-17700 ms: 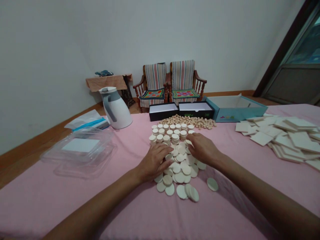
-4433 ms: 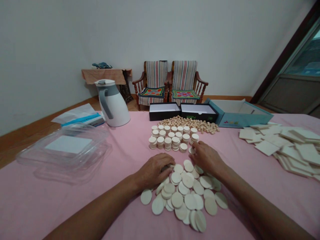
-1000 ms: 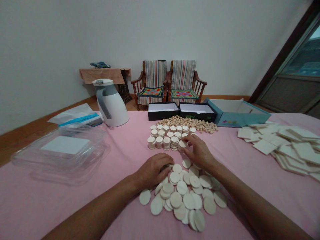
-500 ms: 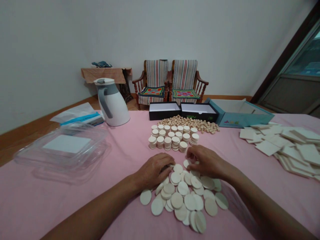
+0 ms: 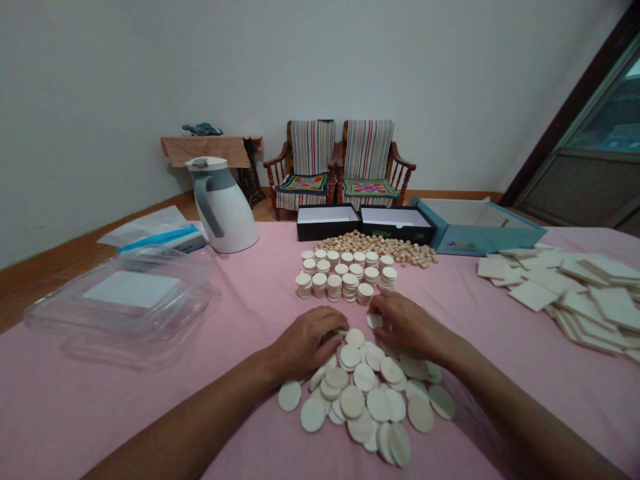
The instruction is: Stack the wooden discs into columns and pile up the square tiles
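Note:
A loose pile of pale round wooden discs (image 5: 364, 377) lies on the pink cloth in front of me. At the pile's far left edge, my left hand (image 5: 309, 340) is closed with curled fingers, and a pale disc edge shows at its fingertips. Opposite it, my right hand (image 5: 407, 325) pinches a wooden disc (image 5: 374, 321) between thumb and fingers. Part of that disc is hidden behind the fingers. Just beyond both hands stand rows of stacked discs (image 5: 334, 287), with the nearest short stack (image 5: 365, 293) close to my right fingertips.
Small wooden pieces (image 5: 375, 247) lie heaped behind the stacks, before two black boxes (image 5: 327, 231) and a blue box (image 5: 487, 240). Square wooden tiles (image 5: 580, 287) are piled right. A clear plastic container (image 5: 125, 320), a blue-and-white packet (image 5: 165, 238) and a white jug (image 5: 233, 217) stand left.
My right hand has shifted slightly left, its thumb and fingers now closer around a disc. The left hand stays almost where it was. The view has moved very slightly.

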### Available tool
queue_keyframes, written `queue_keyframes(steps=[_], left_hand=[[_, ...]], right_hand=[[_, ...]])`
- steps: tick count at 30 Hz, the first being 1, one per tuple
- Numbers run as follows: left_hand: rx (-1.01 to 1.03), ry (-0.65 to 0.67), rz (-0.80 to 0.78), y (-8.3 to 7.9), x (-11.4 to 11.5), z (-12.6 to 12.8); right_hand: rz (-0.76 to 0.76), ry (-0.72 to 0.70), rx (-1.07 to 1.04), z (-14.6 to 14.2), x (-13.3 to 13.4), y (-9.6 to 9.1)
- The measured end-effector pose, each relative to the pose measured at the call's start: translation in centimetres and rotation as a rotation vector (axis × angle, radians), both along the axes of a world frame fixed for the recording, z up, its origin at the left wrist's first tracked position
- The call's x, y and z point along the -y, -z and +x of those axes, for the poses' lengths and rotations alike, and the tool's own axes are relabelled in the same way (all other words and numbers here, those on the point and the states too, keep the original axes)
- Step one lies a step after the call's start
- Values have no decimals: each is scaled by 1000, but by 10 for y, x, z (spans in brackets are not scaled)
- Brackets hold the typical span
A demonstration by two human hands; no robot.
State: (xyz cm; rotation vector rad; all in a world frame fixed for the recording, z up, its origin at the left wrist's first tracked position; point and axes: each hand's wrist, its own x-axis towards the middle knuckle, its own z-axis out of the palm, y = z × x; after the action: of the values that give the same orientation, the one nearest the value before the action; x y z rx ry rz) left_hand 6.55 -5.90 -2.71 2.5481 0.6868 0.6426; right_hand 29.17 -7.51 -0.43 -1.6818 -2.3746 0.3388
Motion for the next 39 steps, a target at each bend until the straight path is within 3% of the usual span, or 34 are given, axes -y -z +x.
queue_keyframes(steps=[7,11,16,23,32,39], left_hand=[[0,-2,8,-2,1,1],[4,-4,9,0,1,0],[9,4,4,0,0,0],[14,4,5,-3,1,0],[1,-5,-6,-4,2,1],[4,-3,1,-3,2,0]], right_hand=[[316,13,-274,3,-15,-4],[372,23,-298,0,-24,5],[345,44,-272,-2,-28,12],[317,105,-244,1,-20,1],[18,75,17,-4,-9,-6],[32,84,84,-8,-9,-2]])
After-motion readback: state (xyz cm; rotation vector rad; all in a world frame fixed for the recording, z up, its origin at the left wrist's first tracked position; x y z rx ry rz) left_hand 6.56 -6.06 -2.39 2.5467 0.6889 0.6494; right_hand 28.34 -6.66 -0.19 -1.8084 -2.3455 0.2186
